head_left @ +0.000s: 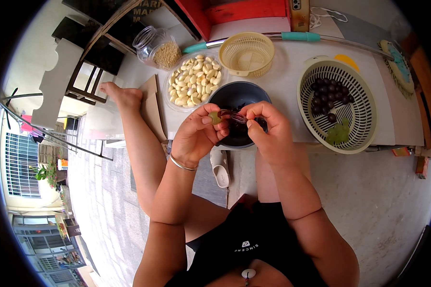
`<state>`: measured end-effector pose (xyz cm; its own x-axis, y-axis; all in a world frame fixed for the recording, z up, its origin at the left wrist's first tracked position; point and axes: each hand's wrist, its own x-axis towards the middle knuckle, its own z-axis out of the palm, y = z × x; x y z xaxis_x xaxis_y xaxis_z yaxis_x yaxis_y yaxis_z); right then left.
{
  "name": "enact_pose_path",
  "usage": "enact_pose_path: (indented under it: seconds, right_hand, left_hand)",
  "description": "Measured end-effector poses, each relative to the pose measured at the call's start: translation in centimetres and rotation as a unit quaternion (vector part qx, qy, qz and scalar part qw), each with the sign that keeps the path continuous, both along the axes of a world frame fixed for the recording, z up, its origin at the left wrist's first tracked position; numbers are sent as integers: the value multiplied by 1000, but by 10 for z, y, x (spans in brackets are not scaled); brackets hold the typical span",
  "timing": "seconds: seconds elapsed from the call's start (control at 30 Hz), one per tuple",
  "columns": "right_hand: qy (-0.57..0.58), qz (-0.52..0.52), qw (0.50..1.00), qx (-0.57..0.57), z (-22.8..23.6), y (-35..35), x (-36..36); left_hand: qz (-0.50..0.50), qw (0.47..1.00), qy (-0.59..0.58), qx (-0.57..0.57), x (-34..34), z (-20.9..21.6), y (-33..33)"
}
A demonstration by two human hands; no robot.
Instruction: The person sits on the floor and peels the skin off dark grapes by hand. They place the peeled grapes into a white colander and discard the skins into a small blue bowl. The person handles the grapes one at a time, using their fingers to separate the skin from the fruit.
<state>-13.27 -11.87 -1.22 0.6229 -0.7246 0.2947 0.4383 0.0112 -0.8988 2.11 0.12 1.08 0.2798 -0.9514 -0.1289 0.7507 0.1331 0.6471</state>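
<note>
Between the thumb and fingers of my left hand [191, 136] is a pale green peeled grape [215, 117]. My right hand [273, 131] pinches a strip of dark purple grape skin [234, 116], which stretches from the grape across to my right fingertips. Both hands are held over a dark grey bowl [254, 89] with dark skins inside, partly hidden by my fingers. To the right, an oval grey colander [369, 112] holds a cluster of dark purple grapes [326, 94] and, nearer me, several peeled green grapes [339, 133].
Left of the bowl, a clear dish holds pale peeled garlic cloves [195, 82]. A cream basket [246, 56] and a jar of grains [164, 53] stand behind. A mop pole [342, 40] crosses the table's back beneath a red box [246, 13]. A clog [220, 168] lies below.
</note>
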Motion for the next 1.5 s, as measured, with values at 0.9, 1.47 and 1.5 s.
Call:
enact_pose_path:
  seconds: [0.9,1.47,1.5]
  right_hand:
    - [134,-218,895,-366,-10,1,6]
    - [91,-194,920,-329,-33,16,22]
    - [77,-208,919,-325,-35,17,24]
  left_hand:
    - [67,973,-199,98,-7,17,-3]
    - [-252,493,-827,-102,-127,21,-185]
    - [-288,489,-820,-70,-130,21,-187]
